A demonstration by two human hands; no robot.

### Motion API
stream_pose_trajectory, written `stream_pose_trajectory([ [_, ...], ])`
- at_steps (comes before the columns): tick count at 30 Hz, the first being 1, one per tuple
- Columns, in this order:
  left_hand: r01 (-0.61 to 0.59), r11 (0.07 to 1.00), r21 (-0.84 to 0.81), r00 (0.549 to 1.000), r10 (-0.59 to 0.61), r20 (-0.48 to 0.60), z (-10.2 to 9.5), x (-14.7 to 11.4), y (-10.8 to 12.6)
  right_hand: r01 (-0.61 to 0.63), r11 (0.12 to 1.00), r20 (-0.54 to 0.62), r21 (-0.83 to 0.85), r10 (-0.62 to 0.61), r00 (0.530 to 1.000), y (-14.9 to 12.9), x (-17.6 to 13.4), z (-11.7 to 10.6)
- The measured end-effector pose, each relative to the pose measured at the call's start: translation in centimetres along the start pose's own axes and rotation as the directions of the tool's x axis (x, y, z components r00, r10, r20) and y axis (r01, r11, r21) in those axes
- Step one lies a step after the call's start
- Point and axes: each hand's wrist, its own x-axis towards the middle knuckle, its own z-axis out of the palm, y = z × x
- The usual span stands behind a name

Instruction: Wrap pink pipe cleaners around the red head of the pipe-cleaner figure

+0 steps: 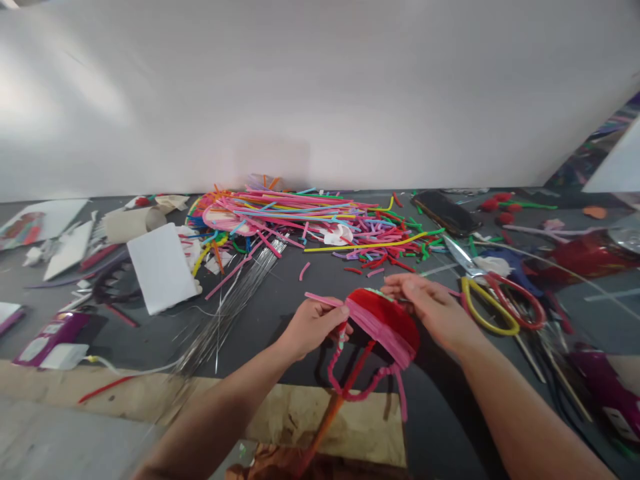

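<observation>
Left hand (pixel 316 325) pinching pink-red pipe-cleaner piece (pixel 384 316); right hand (pixel 434 305) at its edge, can't tell if pinching; looks like edge-working, next needs steady left hold

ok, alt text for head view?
The person's left hand pinches the left end of a fuzzy red and pink craft piece; the right hand is at its upper right edge. Beyond, multicoloured pipe cleaners lie heaped on a dark table, with metal scissors, handles yellow and red, at right.
</observation>
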Motion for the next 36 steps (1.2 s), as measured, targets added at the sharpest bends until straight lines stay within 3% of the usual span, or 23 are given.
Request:
stream_pose_trajectory([
  [3, -0.039, 0.998, 0.047, 0.999, 0.039, 0.005, 0.2, 0.0, -0.2, 0.165, 0.895, 0.118, -0.415, -0.127, 0.985, -0.2, -0.9, 0.7],
  [7, -0.096, 0.992, 0.085, 0.995, 0.098, -0.012, 0.3, 0.0, 0.0, 0.265, 0.758, 0.11, -0.596, -0.25, 0.962, -0.2, -1.4, 1.9],
  [14, -0.004, 0.998, -0.067, 0.994, -0.003, -0.106, 0.5, 0.1, 0.1, 0.355, 0.679, 0.095, -0.642, -0.389, 0.916, -0.3, -1.4, 1.9],
  [20, 0.02, 0.983, -0.182, 0.997, -0.032, -0.066, 0.7, -0.3, 0.6, 0.364, 0.677, 0.089, -0.639, -0.405, 0.91, -0.3, -1.5, 2.1],
  [25, 0.018, 0.984, -0.175, 0.995, -0.035, -0.096, 0.9, -0.5, 0.6, 0.362, 0.678, 0.085, -0.639, -0.406, 0.91, -0.4, -1.5, 2.2],
  [29, -0.141, 0.986, -0.085, 0.977, 0.124, -0.174, 0.9, -0.6, 0.3, 0.368, 0.668, 0.08, -0.647, -0.421, 0.904, -0.2, -1.4, 2.1],
  [32, -0.297, 0.955, 0.013, 0.942, 0.295, -0.158, 0.7, -0.7, 0.2, 0.368, 0.655, 0.082, -0.66, -0.424, 0.902, 0.0, -1.3, 2.0],
  [36, -0.33, 0.943, 0.045, 0.928, 0.333, -0.169, 0.6, -0.7, 0.3, 0.381, 0.635, 0.096, -0.672, -0.435, 0.895, 0.0, -1.3, 2.0],
])
